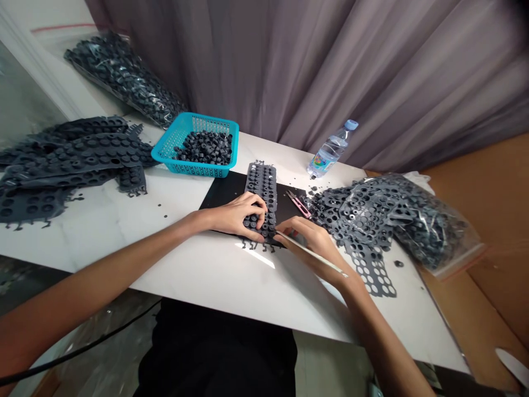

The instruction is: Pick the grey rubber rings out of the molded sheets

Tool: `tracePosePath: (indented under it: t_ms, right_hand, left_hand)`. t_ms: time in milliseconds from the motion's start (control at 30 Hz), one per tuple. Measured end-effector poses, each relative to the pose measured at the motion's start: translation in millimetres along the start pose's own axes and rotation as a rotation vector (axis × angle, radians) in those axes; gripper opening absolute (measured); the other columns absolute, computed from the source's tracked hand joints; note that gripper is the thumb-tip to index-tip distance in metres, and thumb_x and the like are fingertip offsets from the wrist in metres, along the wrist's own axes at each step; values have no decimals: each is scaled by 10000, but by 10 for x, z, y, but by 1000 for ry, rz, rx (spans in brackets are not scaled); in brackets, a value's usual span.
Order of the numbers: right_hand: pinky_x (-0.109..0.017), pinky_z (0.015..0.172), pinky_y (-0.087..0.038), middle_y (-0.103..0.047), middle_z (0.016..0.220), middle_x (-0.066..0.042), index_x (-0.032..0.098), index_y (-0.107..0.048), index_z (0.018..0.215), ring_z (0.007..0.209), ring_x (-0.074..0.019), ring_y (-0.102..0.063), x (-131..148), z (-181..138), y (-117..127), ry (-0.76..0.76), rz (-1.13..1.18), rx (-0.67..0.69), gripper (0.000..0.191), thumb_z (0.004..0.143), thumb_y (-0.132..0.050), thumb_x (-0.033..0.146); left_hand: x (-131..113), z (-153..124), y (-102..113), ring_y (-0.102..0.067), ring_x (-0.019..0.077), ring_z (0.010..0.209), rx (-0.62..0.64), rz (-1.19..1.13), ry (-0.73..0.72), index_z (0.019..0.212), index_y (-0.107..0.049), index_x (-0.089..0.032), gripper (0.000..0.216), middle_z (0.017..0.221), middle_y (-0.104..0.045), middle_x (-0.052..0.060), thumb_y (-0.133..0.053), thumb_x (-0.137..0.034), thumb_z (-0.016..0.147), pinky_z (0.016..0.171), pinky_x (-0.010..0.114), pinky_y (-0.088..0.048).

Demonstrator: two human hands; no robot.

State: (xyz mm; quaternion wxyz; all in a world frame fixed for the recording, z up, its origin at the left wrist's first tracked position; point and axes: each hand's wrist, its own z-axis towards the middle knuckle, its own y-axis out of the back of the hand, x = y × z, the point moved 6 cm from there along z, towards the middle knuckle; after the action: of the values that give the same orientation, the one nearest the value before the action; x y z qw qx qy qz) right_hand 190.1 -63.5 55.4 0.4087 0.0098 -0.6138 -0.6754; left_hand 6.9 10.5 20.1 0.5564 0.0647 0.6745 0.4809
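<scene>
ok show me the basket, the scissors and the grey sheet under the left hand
Basket (198,169): head view, on its front wall
Scissors (305,210): head view, on the pink handle
Grey sheet (262,182): head view, on its bumpy far half

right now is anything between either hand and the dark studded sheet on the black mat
Nothing visible: the left hand rests on the sheet; the right hand, holding a thin pale tool, is at the sheet's right edge. Pink snips lie aside.

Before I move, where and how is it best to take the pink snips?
I would probably grip the snips by their pink handles, coming from the near side: these lie nearer you, while the blades point away.
</scene>
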Motion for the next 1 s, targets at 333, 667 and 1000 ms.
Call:
tracePosePath:
  t_ms: [333, 667, 1000]
  right_hand:
    - [-333, 854, -555, -737, 1064, -90, 238, -705, 1091, 971, -231, -699, 51, 46, -141, 143, -80, 97, 241, 1079, -561, 431]
    - [-343, 827, -551, -736, 1036, -94, 220, -690, 1117, 930, -229, -703, -36, 56, -244, 183, -190, 74, 274, 1110, -498, 415]
    - [-388, 860, -575, -703, 1169, -118, 211, -638, 1266, 1016, -256, -691, 95, 9, -277, 229, -293, 94, 238, 1113, -500, 330]
  left_hand:
    - [26, -1, -12, -389, 344, 1392, 3, 13, -14, 911, -677, -260, 360, 1369, -536, 68, -820, -572, 804, 1183, 534, -334]
    - [1, 3, -7, -413, 334, 1364, -11, 47, -10, 890, -673, -257, 366, 1347, -547, 63, -825, -577, 799, 1158, 508, -354]
    - [7, 8, -1, -439, 333, 1335, -43, 21, -10, 864, -677, -251, 379, 1312, -567, 63, -845, -577, 766, 1154, 505, -350]
